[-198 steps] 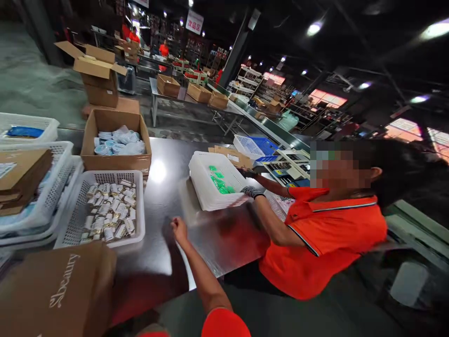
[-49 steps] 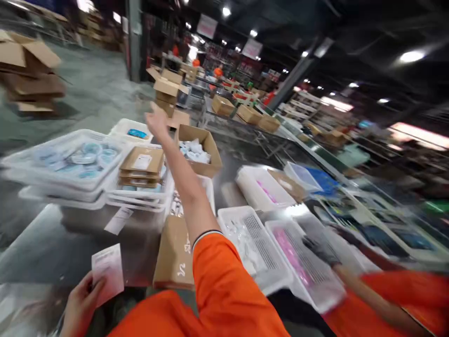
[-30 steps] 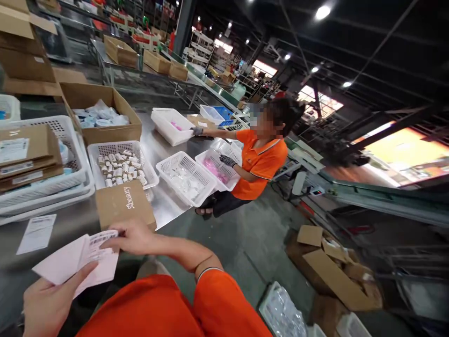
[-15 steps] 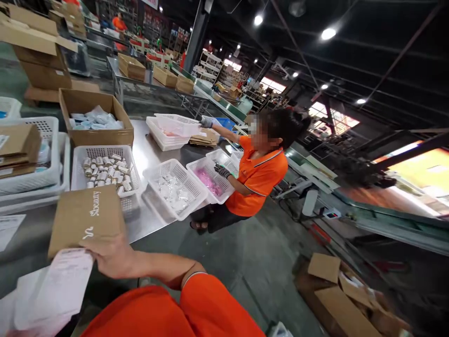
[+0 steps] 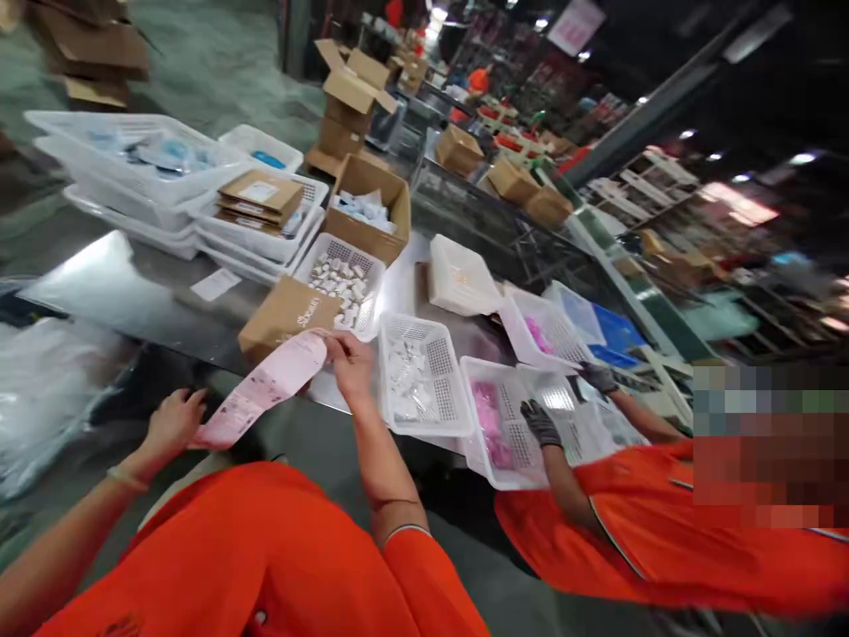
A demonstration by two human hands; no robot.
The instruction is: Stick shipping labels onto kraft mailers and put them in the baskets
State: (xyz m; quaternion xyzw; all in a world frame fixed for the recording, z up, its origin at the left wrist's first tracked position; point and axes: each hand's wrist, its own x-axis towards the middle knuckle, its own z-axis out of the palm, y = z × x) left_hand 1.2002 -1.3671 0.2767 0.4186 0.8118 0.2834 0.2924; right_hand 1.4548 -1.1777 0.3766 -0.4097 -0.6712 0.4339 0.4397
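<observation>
A long strip of pinkish printed paper [image 5: 269,387] stretches between my two hands. My left hand [image 5: 176,423] is closed on its lower end, at the lower left. The upper end is pinched in my right hand [image 5: 351,363], beside a brown cardboard box [image 5: 288,317] with handwriting on it. Just behind that box, a white basket [image 5: 379,287] holds small white and gold pieces. To the right of my right hand stands a white basket [image 5: 457,402] of clear-wrapped items.
Stacked white baskets [image 5: 142,190] and an open carton [image 5: 371,181] stand on the metal table [image 5: 152,296]. At the right, a co-worker in orange [image 5: 630,504] reaches gloved hands over baskets of pink items [image 5: 494,425]. Clear plastic bags [image 5: 53,398] lie at the left.
The view has swung left and down. My left hand has come into view, holding the paper's lower end. The paper now stretches between both hands, and a co-worker appears closer at the right.
</observation>
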